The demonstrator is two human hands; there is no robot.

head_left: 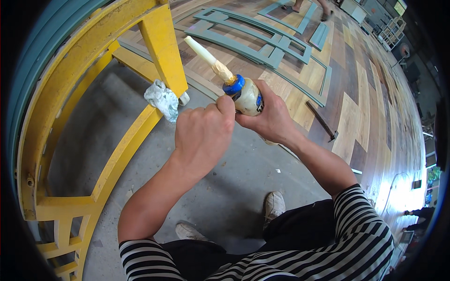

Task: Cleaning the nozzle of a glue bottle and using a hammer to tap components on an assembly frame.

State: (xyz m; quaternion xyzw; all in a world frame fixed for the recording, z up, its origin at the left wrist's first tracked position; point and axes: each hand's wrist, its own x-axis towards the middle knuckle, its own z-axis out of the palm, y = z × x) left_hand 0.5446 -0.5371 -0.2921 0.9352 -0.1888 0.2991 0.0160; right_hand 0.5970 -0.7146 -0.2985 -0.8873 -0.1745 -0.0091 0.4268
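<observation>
A stained whitish glue bottle (251,100) with a blue collar and a long pale nozzle (200,50) is tilted up and to the left in front of me. Something tan, like tape, wraps the nozzle's base. My right hand (272,112) grips the bottle's body from the right, fingers curled round its far side. Beside the blue collar, my left hand (206,126) is closed in a fist, its thumb side up against the bottle. Whatever lies inside that fist is hidden.
A yellow metal frame (164,47) stands at the left, with a crumpled white and green rag or bag (162,99) on it. Grey-green door frames (234,40) lie on the plank-patterned surface. A hammer (322,121) rests there. Another person's feet (291,8) show at the far edge.
</observation>
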